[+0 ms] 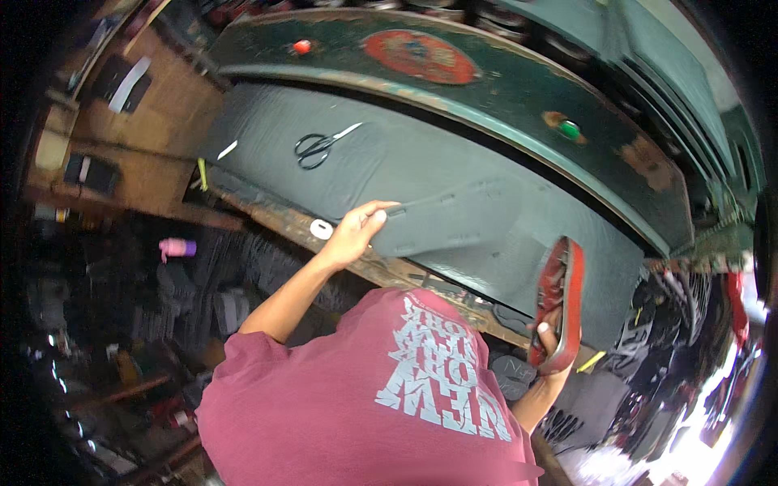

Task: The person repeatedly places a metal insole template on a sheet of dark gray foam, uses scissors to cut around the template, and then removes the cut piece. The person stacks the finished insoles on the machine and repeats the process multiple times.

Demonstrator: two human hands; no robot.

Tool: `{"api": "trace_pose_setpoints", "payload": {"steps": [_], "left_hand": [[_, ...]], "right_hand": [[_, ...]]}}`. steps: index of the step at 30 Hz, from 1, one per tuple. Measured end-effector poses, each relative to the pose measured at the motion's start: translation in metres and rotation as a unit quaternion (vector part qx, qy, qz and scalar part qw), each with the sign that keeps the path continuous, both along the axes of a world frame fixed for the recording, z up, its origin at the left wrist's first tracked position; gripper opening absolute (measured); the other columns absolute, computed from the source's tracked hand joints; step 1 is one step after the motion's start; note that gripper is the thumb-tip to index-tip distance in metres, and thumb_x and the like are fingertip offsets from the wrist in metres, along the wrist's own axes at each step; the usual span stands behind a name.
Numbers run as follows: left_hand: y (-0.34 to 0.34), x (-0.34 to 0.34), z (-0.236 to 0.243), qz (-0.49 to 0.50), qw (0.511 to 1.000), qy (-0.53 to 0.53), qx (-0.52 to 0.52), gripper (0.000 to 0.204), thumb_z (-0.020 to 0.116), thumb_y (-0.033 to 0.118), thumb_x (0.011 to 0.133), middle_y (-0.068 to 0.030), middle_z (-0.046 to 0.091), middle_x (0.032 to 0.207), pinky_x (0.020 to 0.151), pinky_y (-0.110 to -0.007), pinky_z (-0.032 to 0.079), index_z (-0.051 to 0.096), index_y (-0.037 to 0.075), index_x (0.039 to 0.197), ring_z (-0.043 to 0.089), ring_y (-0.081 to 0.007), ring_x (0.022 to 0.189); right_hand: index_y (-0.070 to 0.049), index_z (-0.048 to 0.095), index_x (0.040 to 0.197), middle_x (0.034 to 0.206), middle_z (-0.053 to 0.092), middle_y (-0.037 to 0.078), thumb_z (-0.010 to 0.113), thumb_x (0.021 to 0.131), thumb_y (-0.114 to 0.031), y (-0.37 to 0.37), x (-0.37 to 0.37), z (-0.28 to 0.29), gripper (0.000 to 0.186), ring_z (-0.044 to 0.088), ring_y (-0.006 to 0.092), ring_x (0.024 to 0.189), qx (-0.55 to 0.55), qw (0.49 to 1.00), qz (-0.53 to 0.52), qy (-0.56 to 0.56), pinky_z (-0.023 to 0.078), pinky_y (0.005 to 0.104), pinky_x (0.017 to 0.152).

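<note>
— What did the hands have?

— The left hand (pixel 354 233) was pinched on the near end of a flat dark grey sole-shaped cut-out of rubbery sheet (pixel 442 223), thumb above and fingers beneath, holding it just over the big grey sheet (pixel 454 174) spread on the surface. The right hand (pixel 550 344) was closed round the lower end of a red, sole-shaped metal cutting form (pixel 558 300), standing it on edge at the sheet's near right border.

— How would the cut-out handle?

— Light and floppy, I'd judge. It kept fairly level from one end, so it had some body, but it would likely droop if gripped only at the tip. A pinch well in from the edge seemed the safer hold.

— And the red form?

— Stiff and heavier, by the look of it, with a thin rim that might be sharp. Taking it round the outer wall, as the fingers did, looked sensible.

— Anything else around?

— Black-handled scissors (pixel 318 148) lay farther back on the sheet, well apart from both hands. Behind rose a worn green machine housing (pixel 502 101) with a red button (pixel 301 47) and a green one (pixel 570 129).
</note>
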State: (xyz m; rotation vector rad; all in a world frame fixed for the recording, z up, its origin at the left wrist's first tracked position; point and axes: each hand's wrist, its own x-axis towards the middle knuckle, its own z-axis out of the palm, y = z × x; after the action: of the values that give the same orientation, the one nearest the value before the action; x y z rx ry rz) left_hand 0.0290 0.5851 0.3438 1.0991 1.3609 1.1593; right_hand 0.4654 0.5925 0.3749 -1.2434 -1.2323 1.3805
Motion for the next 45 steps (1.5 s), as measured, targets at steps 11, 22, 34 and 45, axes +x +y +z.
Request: {"api": "trace_pose_setpoints", "payload": {"steps": [11,22,34,45], "left_hand": [[-0.006,-0.083,-0.085,0.145,0.831,0.534,-0.049,0.078,0.082,0.03,0.08,-0.0252,0.05,0.141,0.108,-0.053,0.04,0.048,0.001,0.144,0.048,-0.0436,0.129],[-0.021,0.001,-0.069,0.069,0.848,0.525,-0.025,0.073,0.082,0.028,0.078,-0.0269,0.047,0.137,0.106,-0.054,0.04,0.051,0.005,0.14,0.048,-0.0453,0.125],[0.013,-0.032,0.057,0.106,0.984,0.12,0.075,0.063,0.073,0.029,0.088,-0.0184,0.054,0.137,0.116,-0.042,0.036,0.051,-0.002,0.138,0.049,-0.0291,0.134],[0.298,-0.118,0.294,0.354,0.733,0.531,0.234,0.084,0.071,0.068,0.081,-0.0278,0.059,0.138,0.111,-0.054,0.043,0.06,0.008,0.139,0.053,-0.0438,0.132]], "right_hand": [[-0.002,0.058,0.108,0.101,0.07,0.022,0.084,0.074,-0.027,0.066,-0.057,-0.059,0.049,0.067,0.0424,0.102,-0.008,0.82,0.043,-0.57,0.053,0.0497,0.086],[-0.009,0.055,0.138,0.123,0.067,0.019,0.086,0.076,-0.041,0.055,-0.062,-0.086,0.076,0.061,0.0392,0.119,-0.029,0.791,0.056,-0.608,0.043,0.0585,0.1],[-0.005,0.055,0.131,0.117,0.059,0.023,0.085,0.076,-0.04,0.047,-0.072,-0.108,0.072,0.055,0.0423,0.116,0.029,0.798,-0.017,-0.602,0.038,0.0579,0.097],[-0.008,0.057,0.126,0.116,0.058,0.019,0.085,0.077,-0.038,0.042,-0.074,-0.11,0.064,0.055,0.0388,0.116,0.061,0.809,-0.048,-0.583,0.039,0.0578,0.097]]}}
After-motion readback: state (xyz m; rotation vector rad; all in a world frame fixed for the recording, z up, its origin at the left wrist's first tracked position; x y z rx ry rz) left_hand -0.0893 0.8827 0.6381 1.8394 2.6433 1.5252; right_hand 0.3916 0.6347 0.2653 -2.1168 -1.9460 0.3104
